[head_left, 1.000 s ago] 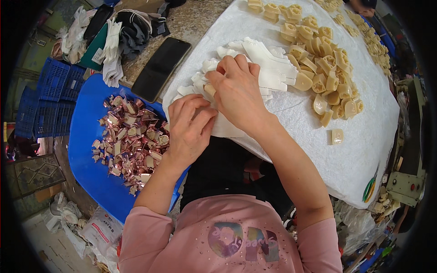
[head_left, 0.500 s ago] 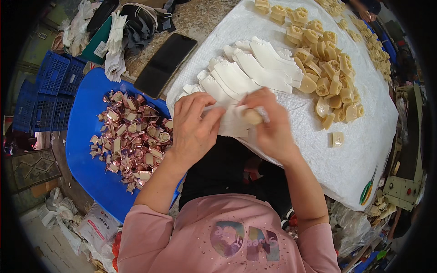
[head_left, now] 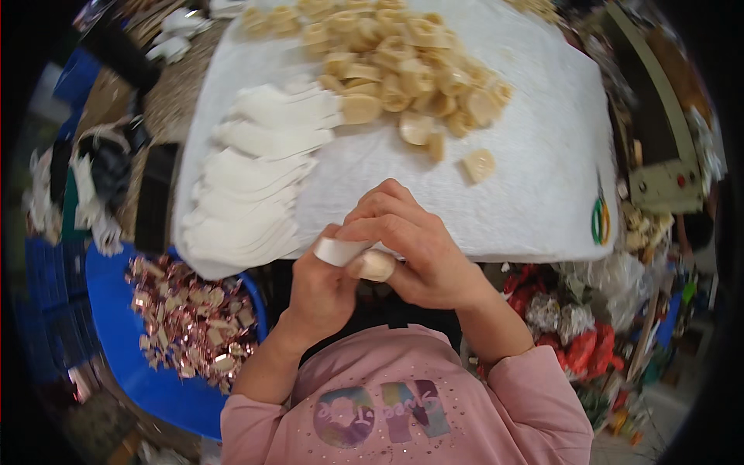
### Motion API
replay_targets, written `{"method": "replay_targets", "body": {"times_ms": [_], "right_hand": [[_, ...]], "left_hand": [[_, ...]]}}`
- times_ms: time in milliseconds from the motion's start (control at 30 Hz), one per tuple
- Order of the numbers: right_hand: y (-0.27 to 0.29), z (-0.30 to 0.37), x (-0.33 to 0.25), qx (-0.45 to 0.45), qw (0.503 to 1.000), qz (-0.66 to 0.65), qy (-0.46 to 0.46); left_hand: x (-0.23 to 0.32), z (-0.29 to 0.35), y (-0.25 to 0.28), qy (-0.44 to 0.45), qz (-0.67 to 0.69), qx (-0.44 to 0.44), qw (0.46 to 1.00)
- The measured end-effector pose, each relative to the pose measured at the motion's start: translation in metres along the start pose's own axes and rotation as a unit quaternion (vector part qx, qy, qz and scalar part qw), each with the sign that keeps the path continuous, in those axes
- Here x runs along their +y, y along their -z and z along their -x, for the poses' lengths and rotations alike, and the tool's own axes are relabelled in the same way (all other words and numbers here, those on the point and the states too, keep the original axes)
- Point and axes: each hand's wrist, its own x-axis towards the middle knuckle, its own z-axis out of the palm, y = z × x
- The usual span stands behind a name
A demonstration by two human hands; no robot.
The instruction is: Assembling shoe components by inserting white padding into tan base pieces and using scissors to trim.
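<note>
My two hands meet in front of my body, just off the table's near edge. My left hand [head_left: 322, 287] is closed on a curved white piece [head_left: 338, 251] of thin, leather-like sheet. Between thumb and bent fingers, my right hand [head_left: 418, 248] grips a small beige moulded block [head_left: 377, 266], shaped like a shoe heel, and its fingertips touch the white piece. Overlapping white cut pieces [head_left: 252, 182] lie in a row on the table's left part. Beyond my hands is a heap of similar beige blocks [head_left: 395, 66], with a single block [head_left: 479, 165] apart from it.
A white cloth [head_left: 535, 101] covers the table. Green-and-orange-handled scissors [head_left: 601, 219] lie at its right edge. At left, a blue basin [head_left: 116, 341] holds many metallic pink pieces [head_left: 194, 318]. A dark phone [head_left: 157, 198] lies beside the cloth. Red and clear bags [head_left: 589, 341] fill the right floor.
Both hands have drawn back from the white pieces toward my body and come together, bringing a white piece and the beige block. The view has swung to the right.
</note>
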Motion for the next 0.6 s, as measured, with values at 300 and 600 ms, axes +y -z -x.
{"method": "replay_targets", "body": {"times_ms": [300, 600], "right_hand": [[0.105, 0.068, 0.070, 0.090, 0.900, 0.398, -0.150], [0.096, 0.108, 0.061, 0.231, 0.841, 0.446, -0.201]], "left_hand": [[0.006, -0.017, -0.023, 0.245, 0.462, 0.060, 0.850], [0.005, -0.014, -0.027, 0.255, 0.525, 0.087, 0.807]]}}
